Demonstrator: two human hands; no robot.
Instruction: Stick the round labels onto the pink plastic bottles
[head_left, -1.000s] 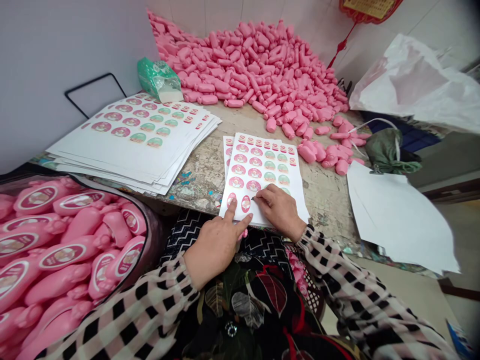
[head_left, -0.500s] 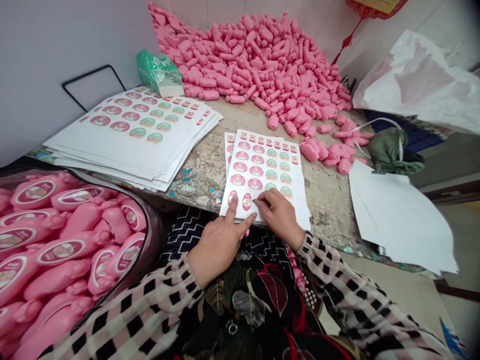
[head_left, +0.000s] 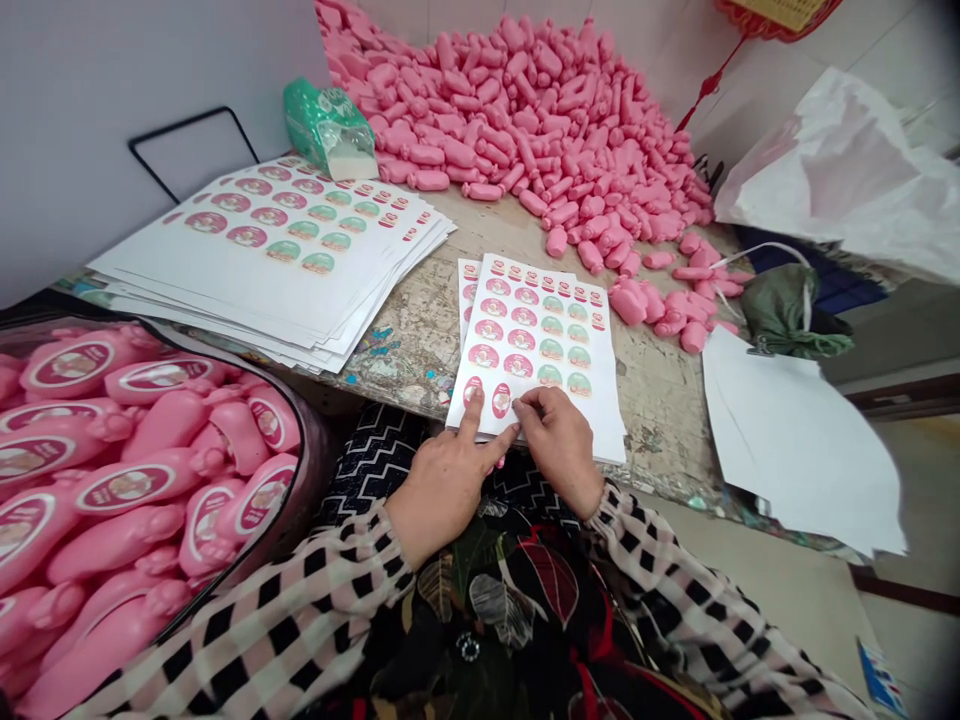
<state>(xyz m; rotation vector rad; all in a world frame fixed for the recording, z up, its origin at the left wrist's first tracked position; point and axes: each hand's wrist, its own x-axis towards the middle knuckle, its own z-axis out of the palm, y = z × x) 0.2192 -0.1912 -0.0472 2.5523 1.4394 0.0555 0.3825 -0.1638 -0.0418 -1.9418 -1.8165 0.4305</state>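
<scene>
Right now, the head view has the sticker sheet lying on the near edge of the worn table, with at least 1 more sheet showing beneath it. The left hand reaches over the sheet's near edge, fingers spread, its index fingertip on 1 oval sticker and its thumb just below a 2nd, the right-hand oval. At that oval's right edge, the right hand brings thumb and forefinger together; whether they grip anything is too small to tell. Left of the sheet lies a printed stack with a green packet at its far end; nearer, a bag holds labelled pink bottles. Beyond the sheet rises a heap of pink bottles; right of it rest white papers.
</scene>
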